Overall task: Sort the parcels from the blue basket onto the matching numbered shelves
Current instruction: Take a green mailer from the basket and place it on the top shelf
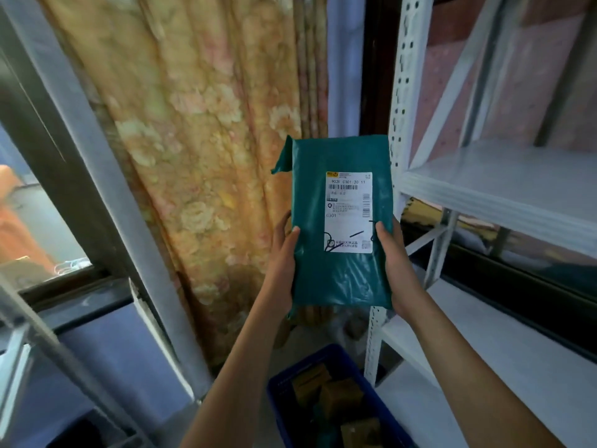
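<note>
Head view: my left hand (282, 263) and right hand (395, 263) grip a green parcel (342, 221) upright between them, thumbs on its front. Blue basket (326, 357) below my wrists; shelf (500, 182) right of the fingers.

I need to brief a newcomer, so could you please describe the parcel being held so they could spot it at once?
Start at the white metal shelving on the right; just left of its perforated upright, the left hand and right hand hold up a flat teal plastic mailer. Unlike the brown cardboard parcels down in the blue basket, it is soft, green and carries a white label.
</note>
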The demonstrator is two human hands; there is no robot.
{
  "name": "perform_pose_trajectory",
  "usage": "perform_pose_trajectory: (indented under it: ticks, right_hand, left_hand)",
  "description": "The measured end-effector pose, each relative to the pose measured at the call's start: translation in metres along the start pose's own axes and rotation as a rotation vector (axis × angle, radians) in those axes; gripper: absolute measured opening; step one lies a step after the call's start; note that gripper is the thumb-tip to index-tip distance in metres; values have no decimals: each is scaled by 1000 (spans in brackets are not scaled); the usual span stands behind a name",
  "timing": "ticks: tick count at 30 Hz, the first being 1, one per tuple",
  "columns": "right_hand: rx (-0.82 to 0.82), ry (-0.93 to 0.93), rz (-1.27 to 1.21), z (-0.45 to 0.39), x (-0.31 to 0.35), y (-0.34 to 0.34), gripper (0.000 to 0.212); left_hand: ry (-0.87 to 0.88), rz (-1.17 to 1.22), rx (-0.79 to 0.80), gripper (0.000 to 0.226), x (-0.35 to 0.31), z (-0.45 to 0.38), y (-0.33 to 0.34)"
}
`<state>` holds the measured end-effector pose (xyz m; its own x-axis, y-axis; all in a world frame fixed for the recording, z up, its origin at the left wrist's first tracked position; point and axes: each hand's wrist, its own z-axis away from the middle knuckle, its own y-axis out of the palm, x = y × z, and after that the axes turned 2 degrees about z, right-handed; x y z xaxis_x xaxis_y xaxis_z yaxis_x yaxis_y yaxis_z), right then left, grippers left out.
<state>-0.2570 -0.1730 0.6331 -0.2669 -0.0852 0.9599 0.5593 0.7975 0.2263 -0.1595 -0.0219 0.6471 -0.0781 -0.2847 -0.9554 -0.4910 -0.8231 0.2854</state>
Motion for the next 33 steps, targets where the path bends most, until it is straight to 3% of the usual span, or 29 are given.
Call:
perform_pose_trajectory:
  ticks: [2,7,17,22,33]
  right_hand:
    - [-9,-15,-8,2,13,1,30]
    - [-96,-79,21,11,42,-1,45]
    - [-379,-128,197,69,119,-30,46]
    - [-511,-208,276,120,164,-60,46]
    - [-713,-378,272,250,277,-127,32]
  left_hand:
    - [-9,18,14,28,-11,2,5]
    - [0,116,147,33,-30,0,17]
    - [-52,262,399,35,-51,9,83]
    - [-65,324,572,35,-62,44,134]
    - [91,368,820,31,-120,170,263]
